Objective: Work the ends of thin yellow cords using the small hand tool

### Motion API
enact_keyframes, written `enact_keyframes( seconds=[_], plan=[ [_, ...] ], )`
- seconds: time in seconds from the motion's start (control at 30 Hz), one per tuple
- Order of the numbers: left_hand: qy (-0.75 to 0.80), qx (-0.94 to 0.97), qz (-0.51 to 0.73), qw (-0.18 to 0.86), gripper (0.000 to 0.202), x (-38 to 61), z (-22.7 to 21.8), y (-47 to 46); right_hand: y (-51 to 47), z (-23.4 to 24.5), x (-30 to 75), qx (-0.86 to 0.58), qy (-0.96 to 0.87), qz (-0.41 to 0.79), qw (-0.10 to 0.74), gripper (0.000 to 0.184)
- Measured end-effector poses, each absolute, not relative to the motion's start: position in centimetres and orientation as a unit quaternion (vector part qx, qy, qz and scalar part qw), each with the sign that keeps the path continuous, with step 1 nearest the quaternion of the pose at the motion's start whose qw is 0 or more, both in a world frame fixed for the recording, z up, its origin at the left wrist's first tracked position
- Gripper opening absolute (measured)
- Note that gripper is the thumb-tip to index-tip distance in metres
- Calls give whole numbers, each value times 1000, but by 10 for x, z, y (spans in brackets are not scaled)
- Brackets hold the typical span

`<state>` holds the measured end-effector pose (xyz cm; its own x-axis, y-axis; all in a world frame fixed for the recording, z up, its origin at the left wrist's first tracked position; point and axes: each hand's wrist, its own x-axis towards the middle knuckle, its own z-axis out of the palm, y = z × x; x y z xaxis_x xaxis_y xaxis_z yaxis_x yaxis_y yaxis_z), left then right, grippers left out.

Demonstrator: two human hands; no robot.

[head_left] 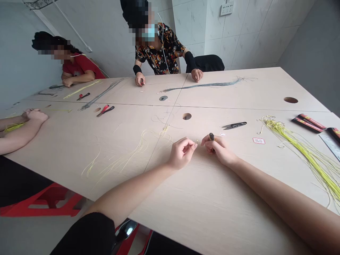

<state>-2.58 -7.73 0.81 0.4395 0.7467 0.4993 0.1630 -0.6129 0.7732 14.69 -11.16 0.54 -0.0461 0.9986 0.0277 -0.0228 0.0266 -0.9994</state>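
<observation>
Seemingly midway: bundled lines [305, 155] lay frame-right, loose lines [141, 142] centre-left; left hand [182, 154] pinched a tiny piece [197, 141], right hand [221, 149] clasped a tool [211, 136].

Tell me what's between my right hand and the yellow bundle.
In the head view, a pink-edged label lies between your right hand and the yellow bundle, with black snips and a smaller label farther back.

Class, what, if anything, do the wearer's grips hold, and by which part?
Right grip: a dark tool, below its upper end. Left grip: pinched; contents unclear.
</observation>
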Motion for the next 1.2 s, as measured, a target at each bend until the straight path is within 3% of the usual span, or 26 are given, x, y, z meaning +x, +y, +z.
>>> enact_keyframes(
  seconds=[0.4, 0.9, 1.2],
  plan=[
    [283, 772, 463, 332, 26, -26, 9, -80, -117, 8, 139, -390, -416, 675, 468, 36],
    [250, 781, 482, 309, 23, -25, 11, -85, -119, 5, 131, -417, -522, 568, 481, 30],
    [239, 783, 484, 310, 22, -24, 11, -86, -122, 17, 127, -459, -545, 542, 446, 29]
  ],
)
